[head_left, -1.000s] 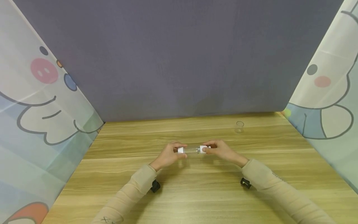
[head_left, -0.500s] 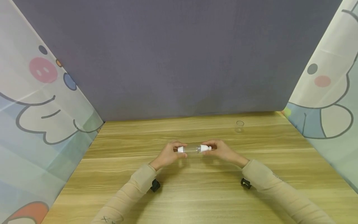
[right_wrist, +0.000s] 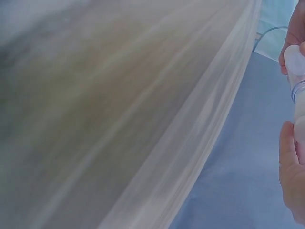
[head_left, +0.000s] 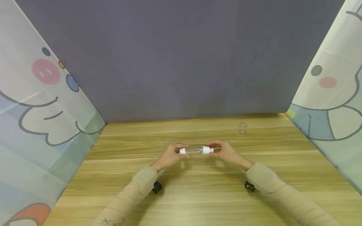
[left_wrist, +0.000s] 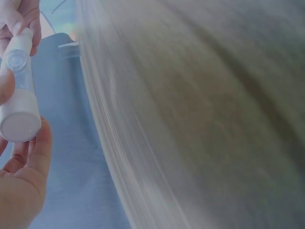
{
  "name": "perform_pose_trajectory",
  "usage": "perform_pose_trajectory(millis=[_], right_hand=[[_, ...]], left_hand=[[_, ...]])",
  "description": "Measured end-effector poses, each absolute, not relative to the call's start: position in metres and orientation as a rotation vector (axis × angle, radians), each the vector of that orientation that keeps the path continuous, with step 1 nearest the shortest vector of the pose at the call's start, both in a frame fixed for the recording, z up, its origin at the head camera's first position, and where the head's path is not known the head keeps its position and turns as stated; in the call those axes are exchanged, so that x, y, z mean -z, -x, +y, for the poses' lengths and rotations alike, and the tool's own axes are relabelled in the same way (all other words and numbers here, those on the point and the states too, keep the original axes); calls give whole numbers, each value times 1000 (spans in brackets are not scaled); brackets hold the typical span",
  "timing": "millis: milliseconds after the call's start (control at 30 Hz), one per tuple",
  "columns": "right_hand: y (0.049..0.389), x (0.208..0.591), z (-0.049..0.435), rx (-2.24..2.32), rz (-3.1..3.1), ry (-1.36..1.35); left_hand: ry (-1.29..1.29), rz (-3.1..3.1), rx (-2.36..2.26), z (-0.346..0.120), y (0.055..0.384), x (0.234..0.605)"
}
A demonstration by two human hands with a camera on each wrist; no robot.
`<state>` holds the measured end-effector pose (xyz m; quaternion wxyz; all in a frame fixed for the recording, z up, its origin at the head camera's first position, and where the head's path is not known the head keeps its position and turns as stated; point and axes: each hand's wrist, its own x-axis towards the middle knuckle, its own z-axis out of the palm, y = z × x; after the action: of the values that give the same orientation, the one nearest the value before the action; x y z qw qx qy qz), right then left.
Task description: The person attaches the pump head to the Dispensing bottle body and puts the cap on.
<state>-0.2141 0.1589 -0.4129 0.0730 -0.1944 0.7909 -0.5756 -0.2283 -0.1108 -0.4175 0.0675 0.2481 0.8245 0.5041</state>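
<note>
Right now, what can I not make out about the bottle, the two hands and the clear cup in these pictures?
Bottle: right wrist view, part cut off by the right edge.
Right hand: right wrist view, also partly cut off by that edge.
Left hand: left wrist view, partly cut off by the left edge.
Clear cup: head view, too small and faint to tell whether it holds anything.

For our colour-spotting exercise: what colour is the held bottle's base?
The base is white, clearest in the left wrist view.
</note>
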Motion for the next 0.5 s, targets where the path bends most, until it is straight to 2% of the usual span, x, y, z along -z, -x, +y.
perform_pose_trajectory(millis=[500], right_hand=[[212,409,155,1718,2400,585]], left_hand=[[-752,2479,-1491,-113,227,417]])
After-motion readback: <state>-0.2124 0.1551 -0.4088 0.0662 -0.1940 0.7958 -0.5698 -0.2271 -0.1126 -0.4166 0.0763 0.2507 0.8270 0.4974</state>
